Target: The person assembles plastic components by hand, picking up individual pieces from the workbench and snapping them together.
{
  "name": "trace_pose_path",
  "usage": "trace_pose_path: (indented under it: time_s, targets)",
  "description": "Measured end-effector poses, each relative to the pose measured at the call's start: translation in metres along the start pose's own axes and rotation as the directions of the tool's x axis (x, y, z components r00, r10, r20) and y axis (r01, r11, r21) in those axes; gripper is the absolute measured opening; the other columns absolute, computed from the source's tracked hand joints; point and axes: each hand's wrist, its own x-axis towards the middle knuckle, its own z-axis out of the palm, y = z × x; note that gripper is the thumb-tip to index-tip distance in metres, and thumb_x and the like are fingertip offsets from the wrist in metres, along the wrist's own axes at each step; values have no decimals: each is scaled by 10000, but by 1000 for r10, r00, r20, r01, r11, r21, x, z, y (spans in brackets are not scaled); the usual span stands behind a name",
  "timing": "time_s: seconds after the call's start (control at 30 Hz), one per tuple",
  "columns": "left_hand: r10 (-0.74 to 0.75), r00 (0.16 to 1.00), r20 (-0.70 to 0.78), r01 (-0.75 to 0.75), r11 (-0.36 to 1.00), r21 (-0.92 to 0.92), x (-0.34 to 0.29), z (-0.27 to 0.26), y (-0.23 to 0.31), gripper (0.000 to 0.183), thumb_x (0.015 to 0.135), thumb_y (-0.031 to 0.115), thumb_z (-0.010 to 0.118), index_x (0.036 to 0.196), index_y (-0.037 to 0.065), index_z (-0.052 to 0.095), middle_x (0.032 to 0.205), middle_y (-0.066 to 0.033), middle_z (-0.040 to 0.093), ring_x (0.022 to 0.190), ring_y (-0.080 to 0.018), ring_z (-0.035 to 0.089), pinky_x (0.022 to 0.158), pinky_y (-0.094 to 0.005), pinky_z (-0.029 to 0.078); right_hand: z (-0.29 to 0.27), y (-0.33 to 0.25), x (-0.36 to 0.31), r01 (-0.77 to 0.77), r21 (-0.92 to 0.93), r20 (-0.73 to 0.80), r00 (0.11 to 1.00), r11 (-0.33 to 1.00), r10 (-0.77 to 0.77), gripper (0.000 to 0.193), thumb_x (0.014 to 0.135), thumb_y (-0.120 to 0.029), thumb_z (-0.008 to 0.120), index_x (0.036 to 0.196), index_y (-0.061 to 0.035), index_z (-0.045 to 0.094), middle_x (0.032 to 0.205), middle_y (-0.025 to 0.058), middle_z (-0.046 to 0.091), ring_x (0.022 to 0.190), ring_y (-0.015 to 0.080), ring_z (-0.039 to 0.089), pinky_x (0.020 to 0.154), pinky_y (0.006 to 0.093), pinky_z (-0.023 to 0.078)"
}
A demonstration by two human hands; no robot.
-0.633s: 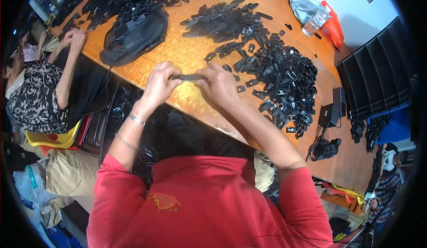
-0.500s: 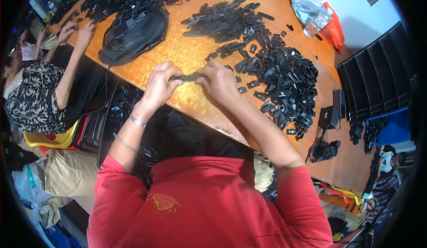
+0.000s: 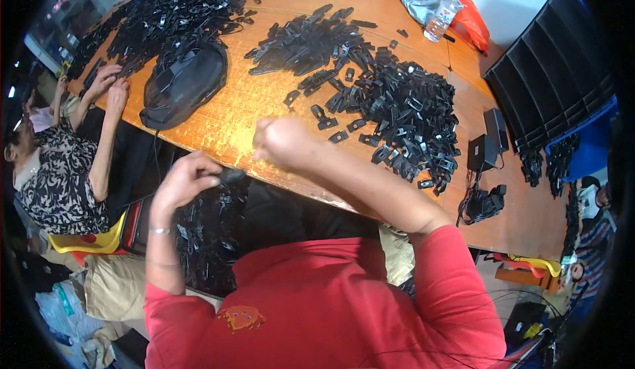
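My left hand point(image 3: 184, 180) is off the table's front edge, above a heap of black pieces point(image 3: 205, 236) lying low beside my lap. Its thumb and fingers pinch a small black plastic part point(image 3: 231, 176), blurred by motion. Over the front edge of the table my right hand point(image 3: 288, 145) is closed with curled fingers; whatever it may hold is hidden. Beyond it, a pile of short black plastic clips point(image 3: 417, 114) spreads to the right. Longer black strip-like pieces point(image 3: 304, 41) lie heaped farther back on the wooden table point(image 3: 248, 107).
A black mesh bag point(image 3: 185, 88) lies at the left, before another large black heap point(image 3: 188, 5). A co-worker's hands point(image 3: 109, 84) are at the far left edge. A bottle point(image 3: 442, 17), a black power adapter point(image 3: 485, 152) and a black chair point(image 3: 555, 71) are on the right.
My hands have parted from a shared black strip-like piece. The left has dropped toward me past the table edge; the right has come nearer and left, its fingers curled. The view has shifted slightly.
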Motion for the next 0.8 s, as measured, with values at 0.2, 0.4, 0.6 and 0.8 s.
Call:
trace_pose_path:
  time_s: [0.2,0.4,0.6,0.8]
  targets:
    - [-21,975,-221,21,1000,-2,41,-6,8,218,932,-10,780,1150,-9,781,1056,-98,759,980,-201,737,885,-348,575,-2,87,-1,-229,-252,-364,923,940,128,124,891,-52,655,962,-22,752,978,216,702,735,361,744,674,475,611]
    - [272,901,-338,-231,960,157,169,44,71,201,982,116,752,1147,11,802,1080,-187,764,1043,-376,733,936,-452,572,4,68,-29,-128,-290,-421,907,948,-7,83,836,-97,681,844,-28,728,926,214,708,674,354,743,616,463,608]
    - [260,925,-277,-185,945,270,252,82,112,217,961,200,791,1120,54,812,1146,-190,734,1121,-402,715,983,-492,578,-8,38,-64,-99,-289,-324,946,952,0,102,880,-117,682,914,-30,724,941,197,693,805,353,760,688,463,618]
    - [328,899,-291,-211,906,368,260,108,122,344,887,165,876,1198,52,781,1239,-186,671,1250,-397,638,1024,-498,567,1,40,-78,-246,-77,-245,944,966,221,117,929,-131,683,973,-33,730,1017,190,704,897,390,775,773,508,624]
